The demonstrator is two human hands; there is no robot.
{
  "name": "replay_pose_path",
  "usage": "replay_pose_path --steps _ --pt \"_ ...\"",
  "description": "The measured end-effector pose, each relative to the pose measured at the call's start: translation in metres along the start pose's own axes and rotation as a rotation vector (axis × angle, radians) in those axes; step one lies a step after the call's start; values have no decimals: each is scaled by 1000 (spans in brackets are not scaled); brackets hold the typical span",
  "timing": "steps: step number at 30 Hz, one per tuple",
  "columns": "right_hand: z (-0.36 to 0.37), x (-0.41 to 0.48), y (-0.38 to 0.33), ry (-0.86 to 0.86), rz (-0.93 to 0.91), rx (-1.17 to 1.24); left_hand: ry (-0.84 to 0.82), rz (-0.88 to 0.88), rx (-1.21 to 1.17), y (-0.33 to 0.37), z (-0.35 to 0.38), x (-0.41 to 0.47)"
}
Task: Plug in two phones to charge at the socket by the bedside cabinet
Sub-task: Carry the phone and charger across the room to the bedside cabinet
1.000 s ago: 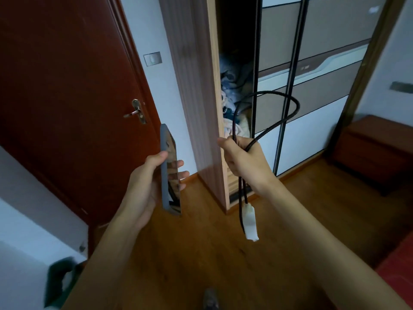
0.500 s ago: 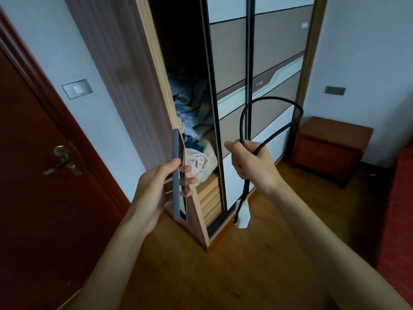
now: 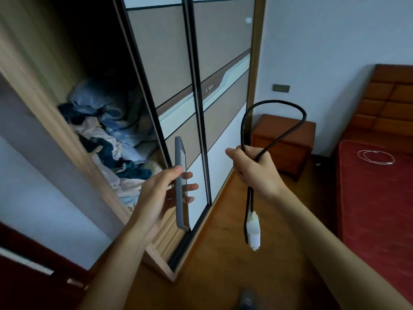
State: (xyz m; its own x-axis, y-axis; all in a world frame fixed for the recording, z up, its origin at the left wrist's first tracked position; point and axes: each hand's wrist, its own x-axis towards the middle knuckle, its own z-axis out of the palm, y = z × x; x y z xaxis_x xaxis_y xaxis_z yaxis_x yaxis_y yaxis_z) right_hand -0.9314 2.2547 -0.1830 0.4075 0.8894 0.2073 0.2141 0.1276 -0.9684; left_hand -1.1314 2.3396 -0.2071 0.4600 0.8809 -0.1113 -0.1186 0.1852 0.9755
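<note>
In front of the wardrobe, my left hand (image 3: 161,193) clamps the slim grey-cased phone (image 3: 180,184) edge-on, rigid but probably slick, so I'd pinch its long edges, while my right hand (image 3: 252,168) fists the springy black braided cable (image 3: 279,121), white plug (image 3: 253,231) dangling.

Phone (image 3: 180,184): matt grey case, glossy glass face. Cable (image 3: 277,130): black braided sheath, white smooth plastic plug (image 3: 253,229). Floor (image 3: 223,253): polished wood, showing a sheen. Bedside cabinet (image 3: 286,142): smooth reddish wood. Bed cover (image 3: 375,198): rough red cloth.
</note>
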Motion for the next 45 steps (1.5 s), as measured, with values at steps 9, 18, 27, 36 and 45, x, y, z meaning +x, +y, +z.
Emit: replay_pose_path --steps 9,18,27,36,45 --pt "-104 128 31 93 14 -23 -93 -3 -19 10 105 163" --pt "-175 243 69 216 33 -3 -168 -34 18 13 173 299" --pt "-220 381 117 266 60 -15 -282 -57 29 12 229 475" --pt "-258 506 154 381 124 -20 -422 -97 2 28 288 633" --pt "-309 600 195 491 190 24 -478 -176 31 7 329 736"
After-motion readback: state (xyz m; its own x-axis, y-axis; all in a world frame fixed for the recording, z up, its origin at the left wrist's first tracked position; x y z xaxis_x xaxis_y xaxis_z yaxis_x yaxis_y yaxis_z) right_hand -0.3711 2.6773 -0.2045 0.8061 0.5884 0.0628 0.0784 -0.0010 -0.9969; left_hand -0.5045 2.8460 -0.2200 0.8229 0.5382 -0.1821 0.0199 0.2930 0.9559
